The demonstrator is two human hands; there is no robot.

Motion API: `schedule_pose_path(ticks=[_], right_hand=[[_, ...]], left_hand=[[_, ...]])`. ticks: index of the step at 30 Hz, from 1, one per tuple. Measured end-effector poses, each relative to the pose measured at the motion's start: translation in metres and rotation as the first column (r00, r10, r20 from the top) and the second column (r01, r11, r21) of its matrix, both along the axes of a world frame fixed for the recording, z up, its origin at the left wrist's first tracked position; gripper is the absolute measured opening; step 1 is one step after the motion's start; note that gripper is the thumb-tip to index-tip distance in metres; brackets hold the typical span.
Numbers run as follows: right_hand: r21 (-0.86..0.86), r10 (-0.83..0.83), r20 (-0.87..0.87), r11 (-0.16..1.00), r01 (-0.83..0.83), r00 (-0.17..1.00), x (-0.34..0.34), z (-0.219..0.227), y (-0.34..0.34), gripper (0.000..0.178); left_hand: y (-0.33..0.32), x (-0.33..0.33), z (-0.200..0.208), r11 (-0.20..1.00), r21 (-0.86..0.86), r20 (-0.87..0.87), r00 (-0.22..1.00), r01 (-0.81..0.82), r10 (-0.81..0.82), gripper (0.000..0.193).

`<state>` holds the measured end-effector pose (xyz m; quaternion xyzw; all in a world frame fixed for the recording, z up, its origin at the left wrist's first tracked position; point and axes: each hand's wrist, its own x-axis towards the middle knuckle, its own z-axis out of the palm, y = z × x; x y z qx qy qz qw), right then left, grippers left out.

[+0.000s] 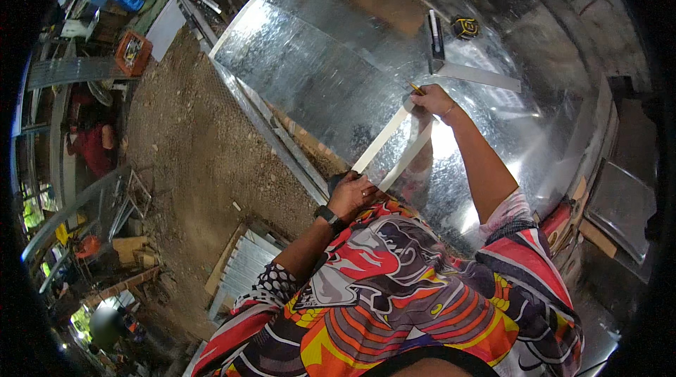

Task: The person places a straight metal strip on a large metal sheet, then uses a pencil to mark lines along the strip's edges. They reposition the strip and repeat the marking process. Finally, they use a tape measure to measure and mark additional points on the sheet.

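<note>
At far left, a co-worker in dark red [94, 146] is partly hidden among metal frames, near an orange crate [134, 53] whose contents are unclear. The left hand [348, 195] clamps its fingers on the near end of a pale flat strip [381, 142], fingertips partly covered; a dark shape beside them is hard to identify. The strip spans over a shiny metal sheet [310, 53] to the right hand [433, 100], whose fingers pinch a pencil [416, 88] and hide the strip's far end. Beyond lie a square [479, 76] and a black-and-yellow tape measure [465, 27].
</note>
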<state>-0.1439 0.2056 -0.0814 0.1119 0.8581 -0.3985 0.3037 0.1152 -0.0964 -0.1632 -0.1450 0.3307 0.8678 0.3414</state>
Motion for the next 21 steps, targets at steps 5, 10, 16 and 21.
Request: schedule_pose_path(ticks=[5,10,16,21], right_hand=[[-0.065,-0.019,0.064,0.998,0.023,0.998,0.002,0.010,0.007,0.023],[-0.082,-0.067,0.088,0.994,0.075,0.994,0.004,-0.007,0.020,0.025],[-0.189,-0.141,0.129,0.968,0.164,0.981,0.004,-0.002,0.016,0.024],[-0.167,-0.105,0.074,0.979,0.116,0.992,0.003,-0.002,0.018,0.022]], left_hand=[[0.020,-0.003,0.032,0.988,0.022,0.068,0.986,-0.156,0.154,0.037],[0.017,-0.022,0.059,0.985,0.071,0.338,0.933,-0.155,0.122,0.047],[0.021,0.004,0.004,0.994,-0.107,-0.311,0.950,-0.035,0.000,0.049],[0.016,-0.001,0.009,0.903,-0.424,-0.588,0.737,0.070,-0.333,0.039]])
